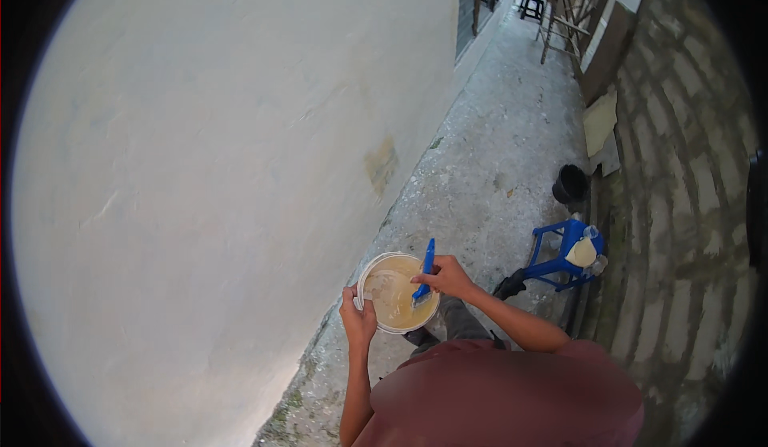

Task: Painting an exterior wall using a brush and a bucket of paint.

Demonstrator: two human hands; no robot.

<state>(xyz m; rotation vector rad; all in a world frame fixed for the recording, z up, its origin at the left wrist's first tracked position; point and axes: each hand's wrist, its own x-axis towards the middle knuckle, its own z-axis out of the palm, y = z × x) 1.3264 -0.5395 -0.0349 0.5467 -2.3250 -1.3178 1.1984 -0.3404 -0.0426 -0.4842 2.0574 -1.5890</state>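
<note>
My left hand [358, 317] grips the left rim of a round white bucket [362, 280], with the fingers outside and the thumb over the edge. Pale cream paint [390, 293] lies inside the bucket and smears its inner wall. In my right hand [450, 277] is a paintbrush [429, 259] with a blue handle, held upright at the bucket's right side. Its bristle end points down into the bucket, near the paint; whether it touches the paint I cannot tell.
A pale wall [240, 167] with a tan patch [382, 165] rises on my left. To the right stand a blue stool [552, 268] bearing small containers and a black bucket [570, 184], beside a block wall [680, 167]. Farther along the concrete path [512, 127] are a black stool [532, 5] and wooden trestle [570, 23].
</note>
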